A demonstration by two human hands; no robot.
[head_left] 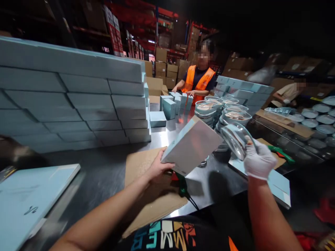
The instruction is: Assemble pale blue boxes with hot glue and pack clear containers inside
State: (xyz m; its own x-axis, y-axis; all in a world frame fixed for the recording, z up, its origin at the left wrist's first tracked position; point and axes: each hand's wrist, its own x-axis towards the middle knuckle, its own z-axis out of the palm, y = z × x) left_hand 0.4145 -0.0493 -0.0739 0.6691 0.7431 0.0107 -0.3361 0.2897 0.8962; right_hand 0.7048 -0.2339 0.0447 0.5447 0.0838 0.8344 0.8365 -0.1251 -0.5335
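Note:
My bare left hand (160, 164) grips a pale blue box (195, 146) by its near lower edge, tilted up above the table. In my right hand (259, 160), which wears a white glove, is a round clear glass dish (234, 139), held by its rim on edge. Behind that dish stand stacks of similar glass dishes (237, 113). Under the box, a green-handled tool (182, 186) with a dark cord lies partly hidden on a flat cardboard sheet (141, 164).
A tall wall of pale blue boxes (78, 101) rises at the left. Across the metal table (112, 167), a person in an orange vest (200, 82) handles small upright boxes (170, 106). Flat blue boxes lie at the near left (34, 202) and right (278, 188). Another person (289, 92) is at far right.

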